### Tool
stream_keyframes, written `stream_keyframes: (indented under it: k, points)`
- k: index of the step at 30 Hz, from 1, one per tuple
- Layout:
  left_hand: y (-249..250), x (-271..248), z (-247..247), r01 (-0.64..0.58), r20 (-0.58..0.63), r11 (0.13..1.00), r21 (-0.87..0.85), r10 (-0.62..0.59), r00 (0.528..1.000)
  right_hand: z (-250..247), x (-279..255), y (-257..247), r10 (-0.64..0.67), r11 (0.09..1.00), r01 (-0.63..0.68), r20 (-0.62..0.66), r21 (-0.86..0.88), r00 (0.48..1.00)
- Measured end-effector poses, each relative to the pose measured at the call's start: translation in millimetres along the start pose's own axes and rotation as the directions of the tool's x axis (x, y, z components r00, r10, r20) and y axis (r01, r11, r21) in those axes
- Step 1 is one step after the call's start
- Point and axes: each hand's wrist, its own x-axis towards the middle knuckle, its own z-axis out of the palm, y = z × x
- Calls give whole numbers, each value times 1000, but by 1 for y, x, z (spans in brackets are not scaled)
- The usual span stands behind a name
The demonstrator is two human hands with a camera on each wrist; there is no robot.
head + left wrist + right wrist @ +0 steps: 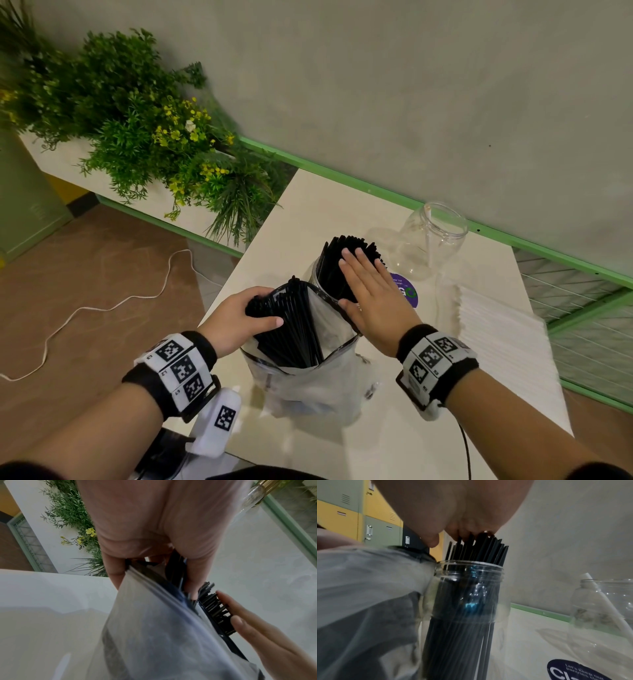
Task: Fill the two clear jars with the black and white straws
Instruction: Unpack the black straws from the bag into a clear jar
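My left hand (241,317) is gripping a bunch of thin, stiff black straws (287,329) poking out of a floppy, translucent plastic bag (308,387); the wrist view is blurring the bag's film. My right hand (368,294) is lying flat, fingers straight, pressing the straw tips standing in the near clear ribbed jar (467,588), which is touching the bag. The far jar (430,236) is holding one white straw (606,601). Smooth white straws (503,329) are lying stacked on the table (411,428), partly cut off.
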Motion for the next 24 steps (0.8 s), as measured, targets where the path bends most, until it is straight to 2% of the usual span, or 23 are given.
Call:
stream_keyframes:
  k: [3, 5, 7, 15, 21, 24]
  points:
    - [1, -1, -1, -2, -2, 1000, 3, 2, 1000, -9, 10, 6, 124, 992, -123, -3, 28, 992]
    - [1, -1, 0, -9, -3, 1000, -4, 9, 1000, -12, 16, 10, 199, 980, -200, 58, 18, 978]
    - [1, 0, 0, -17, 2, 1000, -8, 17, 1000, -13, 18, 13, 204, 979, -205, 123, -2, 971]
    - [-1, 3, -1, -13, 1, 1000, -9, 13, 1000, -17, 27, 19, 145, 989, -147, 126, 9, 981]
    - [-1, 6, -1, -6, 16, 1000, -19, 6, 1000, -17, 52, 14, 181, 973, -200, 159, 116, 971]
    - [-1, 6, -1, -14, 20, 1000, -19, 14, 1000, -19, 64, 10, 258, 954, -274, 134, 119, 957]
